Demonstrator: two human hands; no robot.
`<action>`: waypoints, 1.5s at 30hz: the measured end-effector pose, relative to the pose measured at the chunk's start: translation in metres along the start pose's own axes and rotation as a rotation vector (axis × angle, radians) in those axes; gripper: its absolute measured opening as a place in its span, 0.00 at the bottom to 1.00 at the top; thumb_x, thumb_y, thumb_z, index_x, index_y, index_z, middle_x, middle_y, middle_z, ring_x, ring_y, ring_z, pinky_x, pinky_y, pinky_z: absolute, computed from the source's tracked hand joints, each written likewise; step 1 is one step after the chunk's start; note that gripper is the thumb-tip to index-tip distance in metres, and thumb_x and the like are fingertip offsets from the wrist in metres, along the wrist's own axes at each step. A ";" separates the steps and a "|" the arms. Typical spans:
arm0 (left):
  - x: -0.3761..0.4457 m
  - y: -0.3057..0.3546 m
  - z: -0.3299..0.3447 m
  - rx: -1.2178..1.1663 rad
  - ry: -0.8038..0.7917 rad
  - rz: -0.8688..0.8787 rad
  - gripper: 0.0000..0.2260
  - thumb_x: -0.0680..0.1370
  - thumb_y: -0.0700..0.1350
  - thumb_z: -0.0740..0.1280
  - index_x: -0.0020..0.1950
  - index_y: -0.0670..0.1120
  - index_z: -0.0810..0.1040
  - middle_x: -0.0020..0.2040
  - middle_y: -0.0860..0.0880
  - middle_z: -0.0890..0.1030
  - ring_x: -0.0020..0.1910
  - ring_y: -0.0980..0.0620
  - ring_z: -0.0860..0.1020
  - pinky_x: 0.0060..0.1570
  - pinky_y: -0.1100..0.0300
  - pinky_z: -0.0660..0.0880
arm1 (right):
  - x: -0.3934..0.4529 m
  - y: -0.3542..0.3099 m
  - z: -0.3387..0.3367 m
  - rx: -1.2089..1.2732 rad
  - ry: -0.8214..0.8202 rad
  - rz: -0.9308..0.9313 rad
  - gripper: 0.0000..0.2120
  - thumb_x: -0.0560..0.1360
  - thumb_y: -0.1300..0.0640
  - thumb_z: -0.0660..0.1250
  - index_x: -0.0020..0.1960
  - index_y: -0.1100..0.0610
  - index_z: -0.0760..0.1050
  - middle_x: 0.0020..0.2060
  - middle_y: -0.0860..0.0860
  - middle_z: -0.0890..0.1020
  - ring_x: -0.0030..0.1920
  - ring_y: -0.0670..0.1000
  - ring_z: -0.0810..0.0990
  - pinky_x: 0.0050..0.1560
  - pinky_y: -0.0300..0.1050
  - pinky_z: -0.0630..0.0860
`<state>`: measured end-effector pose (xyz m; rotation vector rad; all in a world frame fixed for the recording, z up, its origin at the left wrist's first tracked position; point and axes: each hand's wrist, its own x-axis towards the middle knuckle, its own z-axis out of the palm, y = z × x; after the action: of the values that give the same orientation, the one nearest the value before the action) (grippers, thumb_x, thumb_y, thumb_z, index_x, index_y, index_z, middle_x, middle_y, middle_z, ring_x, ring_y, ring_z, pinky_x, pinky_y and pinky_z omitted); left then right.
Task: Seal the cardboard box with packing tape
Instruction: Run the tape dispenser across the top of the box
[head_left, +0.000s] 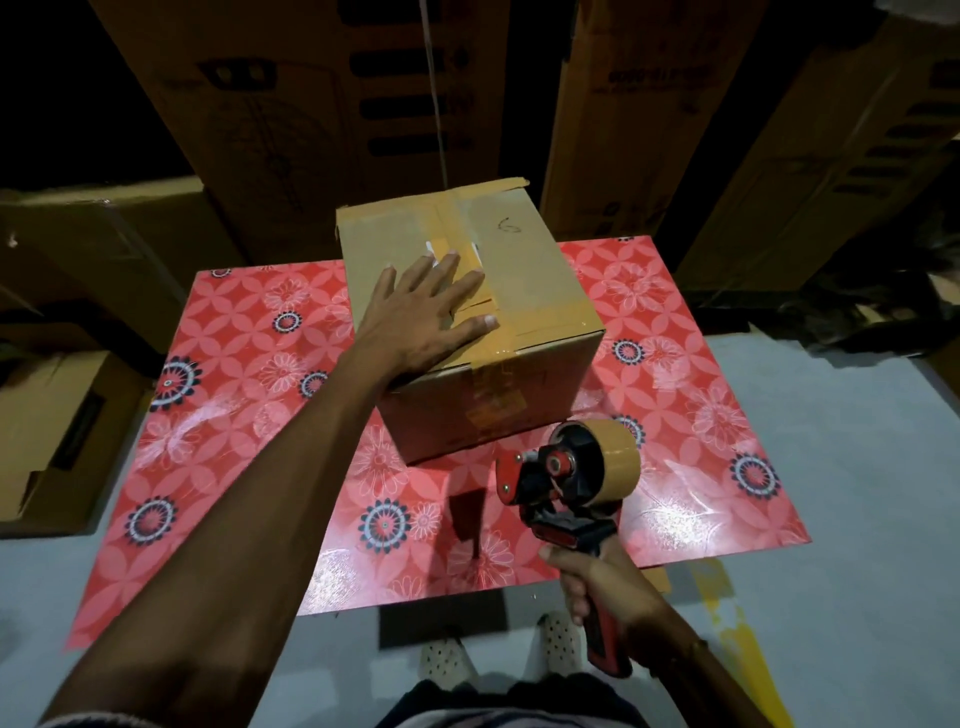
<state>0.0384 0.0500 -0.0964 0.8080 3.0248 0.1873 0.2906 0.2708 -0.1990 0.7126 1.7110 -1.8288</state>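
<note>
The left hand (426, 312) lies flat and spread on the cardboard box (467, 322), which sits on the far middle of the red table (249, 415). The right hand (608, 587) grips the tape dispenser (571, 488) near right; its handle is partly hidden by fingers.

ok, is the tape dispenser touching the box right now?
No, the tape dispenser is held clear of the cardboard box in the right hand.

Left hand (423, 317) covers box (519, 291) top's near-left.
</note>
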 end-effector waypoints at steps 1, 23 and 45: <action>0.002 -0.003 -0.001 -0.013 0.009 0.003 0.36 0.77 0.74 0.41 0.81 0.59 0.52 0.83 0.50 0.50 0.82 0.47 0.49 0.77 0.38 0.47 | 0.000 -0.003 -0.004 0.019 -0.016 -0.002 0.15 0.70 0.53 0.76 0.38 0.59 0.72 0.23 0.52 0.70 0.23 0.52 0.67 0.29 0.45 0.68; -0.099 0.158 0.116 -1.045 -0.210 -0.490 0.08 0.81 0.50 0.66 0.53 0.48 0.82 0.48 0.51 0.83 0.48 0.52 0.80 0.48 0.59 0.75 | 0.029 -0.030 -0.084 0.360 -0.294 0.239 0.07 0.75 0.59 0.70 0.49 0.56 0.73 0.25 0.49 0.67 0.22 0.47 0.67 0.24 0.42 0.67; 0.015 0.276 0.149 -1.972 -0.224 -1.114 0.11 0.78 0.46 0.71 0.47 0.37 0.79 0.29 0.44 0.74 0.23 0.48 0.76 0.24 0.60 0.75 | 0.094 -0.072 -0.171 0.341 -0.255 0.322 0.15 0.76 0.50 0.70 0.37 0.59 0.76 0.22 0.52 0.75 0.21 0.49 0.75 0.25 0.40 0.74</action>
<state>0.1682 0.3121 -0.2118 -0.8348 1.2416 1.9995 0.1764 0.4432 -0.2229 0.7963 1.0659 -1.8999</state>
